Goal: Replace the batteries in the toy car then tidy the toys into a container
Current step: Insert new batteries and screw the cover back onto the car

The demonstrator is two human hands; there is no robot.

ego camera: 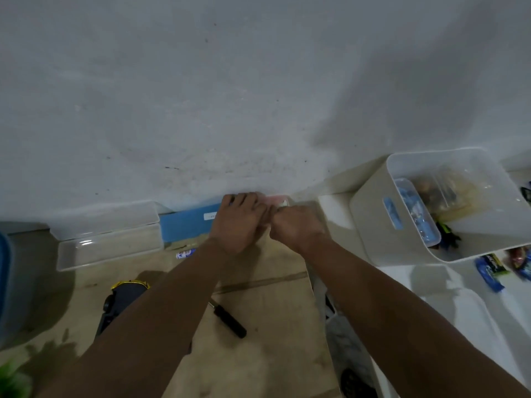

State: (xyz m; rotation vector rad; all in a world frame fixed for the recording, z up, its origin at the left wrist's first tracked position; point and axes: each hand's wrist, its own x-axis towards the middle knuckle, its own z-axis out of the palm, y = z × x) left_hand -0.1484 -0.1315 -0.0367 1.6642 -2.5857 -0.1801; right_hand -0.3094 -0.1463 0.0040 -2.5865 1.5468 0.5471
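Both hands meet by the wall: left hand (pixel 238 222) and right hand (pixel 296 228), fingers curled around a pale pink object (pixel 273 201), blurred. Toy car (pixel 120 300) lies on the tabletop (pixel 258 354) under the left forearm. No label legible.

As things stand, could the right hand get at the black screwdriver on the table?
Probably yes. The screwdriver lies bare on the wooden table between both forearms, nothing over it. But the right hand seems busy, working with the left hand on something by the wall.
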